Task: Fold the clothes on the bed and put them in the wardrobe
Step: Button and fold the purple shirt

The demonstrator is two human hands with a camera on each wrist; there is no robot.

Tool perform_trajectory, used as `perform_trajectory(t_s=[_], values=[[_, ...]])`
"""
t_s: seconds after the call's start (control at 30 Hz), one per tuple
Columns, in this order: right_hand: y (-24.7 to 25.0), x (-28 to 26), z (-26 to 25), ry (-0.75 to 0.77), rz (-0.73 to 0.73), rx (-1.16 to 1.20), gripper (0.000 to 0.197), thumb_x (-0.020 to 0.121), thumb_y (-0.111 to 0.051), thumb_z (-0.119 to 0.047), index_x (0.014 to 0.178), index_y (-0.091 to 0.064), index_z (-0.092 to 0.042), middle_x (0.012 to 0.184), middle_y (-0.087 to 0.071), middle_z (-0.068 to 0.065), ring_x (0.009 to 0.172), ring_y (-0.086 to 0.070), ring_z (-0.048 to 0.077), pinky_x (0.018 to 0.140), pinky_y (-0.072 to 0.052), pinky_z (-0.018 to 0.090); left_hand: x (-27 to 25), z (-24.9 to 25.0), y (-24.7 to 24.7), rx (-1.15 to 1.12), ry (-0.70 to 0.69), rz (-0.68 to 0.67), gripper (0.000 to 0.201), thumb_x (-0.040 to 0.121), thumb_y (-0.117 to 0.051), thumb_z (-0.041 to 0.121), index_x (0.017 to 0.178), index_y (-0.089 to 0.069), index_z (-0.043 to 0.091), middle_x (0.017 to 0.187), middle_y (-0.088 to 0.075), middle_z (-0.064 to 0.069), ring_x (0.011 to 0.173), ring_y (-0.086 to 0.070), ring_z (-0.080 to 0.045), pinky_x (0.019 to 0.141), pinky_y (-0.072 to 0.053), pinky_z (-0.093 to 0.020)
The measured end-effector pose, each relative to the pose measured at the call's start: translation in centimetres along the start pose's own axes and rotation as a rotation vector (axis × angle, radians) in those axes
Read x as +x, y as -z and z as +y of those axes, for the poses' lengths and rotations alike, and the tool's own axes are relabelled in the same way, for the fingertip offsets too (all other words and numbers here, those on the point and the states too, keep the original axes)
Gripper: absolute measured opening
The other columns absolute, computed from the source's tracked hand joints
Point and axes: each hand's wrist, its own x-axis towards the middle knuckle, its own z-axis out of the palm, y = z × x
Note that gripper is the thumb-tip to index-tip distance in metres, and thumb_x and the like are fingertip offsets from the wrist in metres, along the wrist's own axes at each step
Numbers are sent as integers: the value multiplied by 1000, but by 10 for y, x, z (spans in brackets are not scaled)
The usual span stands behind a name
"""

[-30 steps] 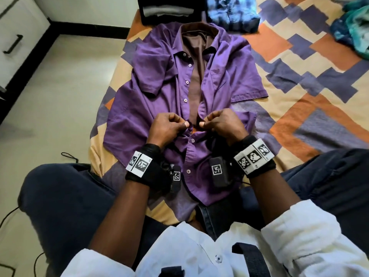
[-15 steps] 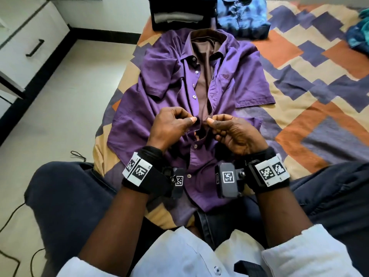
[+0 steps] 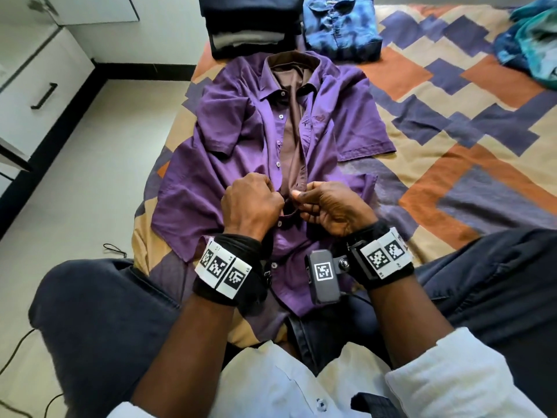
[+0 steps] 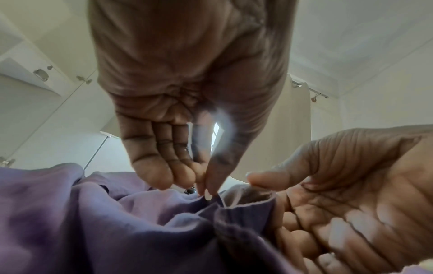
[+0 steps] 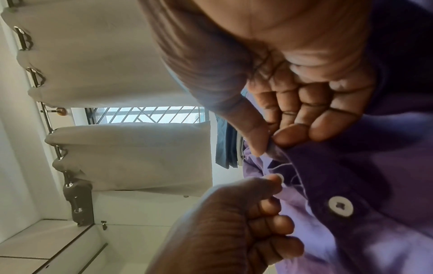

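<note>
My hands have crept one button higher up the purple shirt (image 3: 241, 164), which lies face-up on the bed (image 3: 452, 122). Left hand (image 3: 251, 203) fingers pinch the button edge, right hand (image 3: 328, 206) fingers pinch the buttonhole edge; I'm fastening it before folding.

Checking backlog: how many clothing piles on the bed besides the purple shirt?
3: dark stack top centre, blue shirt beside it, teal heap far right. More may be offscreen.

purple shirt (image 3: 241, 164) flat on bed (image 3: 452, 95); both hands pinching placket | left hand (image 3: 251, 203); right hand (image 3: 331, 206)
</note>
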Motion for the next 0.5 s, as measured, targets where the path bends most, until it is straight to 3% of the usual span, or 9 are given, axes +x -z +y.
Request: perform_trajectory(t_s=[0.13, 0.2, 0.3, 0.4, 0.5], values=[[-4, -3, -1, 98, 82, -31, 24, 83, -68, 1, 72, -59, -18, 58, -61, -7, 52, -48, 4, 55, -37, 17, 4, -2, -1, -229, 22, -45, 15, 73, -67, 30, 79, -76, 19, 81, -74, -7, 85, -69, -28, 75, -54, -35], [-6, -4, 1, 236, 193, -35, 20, 77, -71, 7, 73, -63, -10, 61, -62, 1, 46, -50, 4, 46, -37, 15, 6, -3, -2, -425, 77, -90, 15, 67, -68, 37, 71, -74, 24, 69, -73, -1, 73, -71, -22, 72, -58, -39], [-11, -5, 4, 363, 279, -34, 8, 79, -71, 6, 84, -69, 1, 68, -66, 9, 47, -58, 3, 45, -42, 12, 6, -4, -8, -565, 100, -98, 12, 65, -70, 40, 61, -71, 28, 63, -71, 2, 57, -63, -13, 68, -60, -45], [-14, -6, 3, 384, 266, 14, 7, 85, -66, 5, 91, -68, 8, 66, -64, 11, 42, -56, 1, 43, -41, 12, 6, -4, -10, -614, 100, -84, 13, 69, -72, 36, 63, -71, 25, 63, -71, 3, 55, -61, -10, 67, -60, -46], [-13, -3, 4, 384, 266, -32, 14, 79, -68, 9, 93, -67, 14, 70, -64, 14, 42, -53, 1, 44, -40, 12, 8, -7, -13, -638, 135, -82, 10, 69, -73, 33, 65, -72, 24, 63, -72, 5, 61, -68, -14, 69, -60, -46]])
